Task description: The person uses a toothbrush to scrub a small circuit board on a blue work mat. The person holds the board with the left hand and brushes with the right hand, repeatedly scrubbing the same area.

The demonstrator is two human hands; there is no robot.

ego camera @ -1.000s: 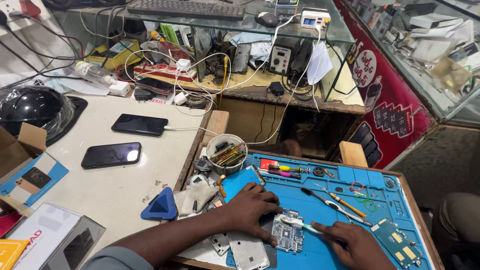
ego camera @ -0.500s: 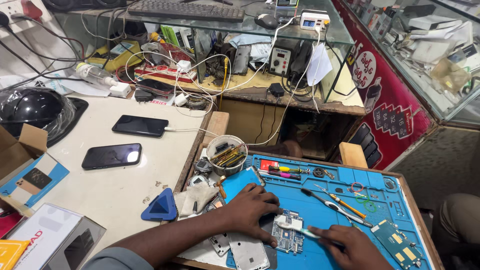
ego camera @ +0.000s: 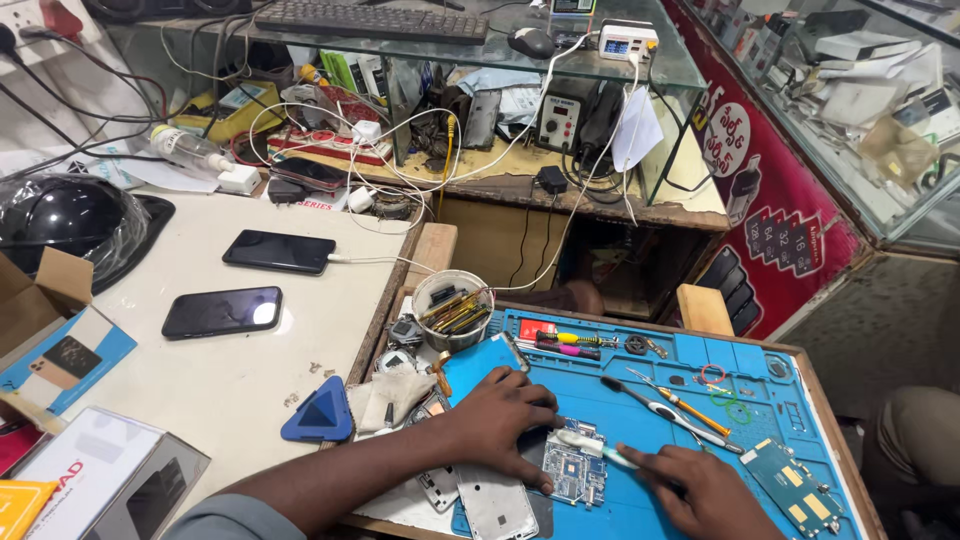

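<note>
- The left hand (ego camera: 500, 415) lies flat on the blue work mat (ego camera: 800, 385), its fingers spread and pressing on the near edge of a small circuit board (ego camera: 575, 470) — holding nothing closed in its grip.
- The right hand (ego camera: 705, 490) pinches a white brush (ego camera: 600, 450), its head resting on the board.
- The board lies on the mat between the two hands.
- A silver phone frame (ego camera: 497, 505) sits just beside the board, under the left wrist.
- A tub of tools (ego camera: 452, 308) stands behind the mat.

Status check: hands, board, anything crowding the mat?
Left hand flat, pinning circuit board. Right hand holds brush, tip on board. Toothbrush, second board lie beside, apart.
</note>
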